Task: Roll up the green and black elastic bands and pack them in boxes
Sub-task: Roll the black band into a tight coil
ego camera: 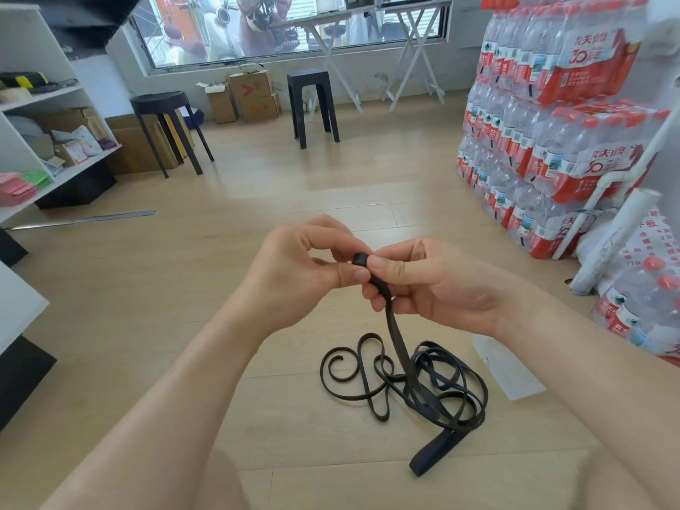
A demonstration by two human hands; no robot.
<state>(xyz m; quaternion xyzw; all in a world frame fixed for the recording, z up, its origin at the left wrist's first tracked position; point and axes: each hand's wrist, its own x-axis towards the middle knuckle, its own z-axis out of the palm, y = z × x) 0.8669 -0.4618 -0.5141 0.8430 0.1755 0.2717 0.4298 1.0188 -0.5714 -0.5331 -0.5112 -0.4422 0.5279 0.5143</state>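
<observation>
Here, two hands [294, 266] [430, 285] pinch one black elastic band [401, 362].

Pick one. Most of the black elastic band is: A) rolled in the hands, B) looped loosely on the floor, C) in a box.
B: the black elastic band sprawls in loops on the floor; the left hand and right hand pinch only its small rolled end.

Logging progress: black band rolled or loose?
Mostly loose: black band has a small coil pinched between left hand and right hand; the rest loops on the floor.
</observation>
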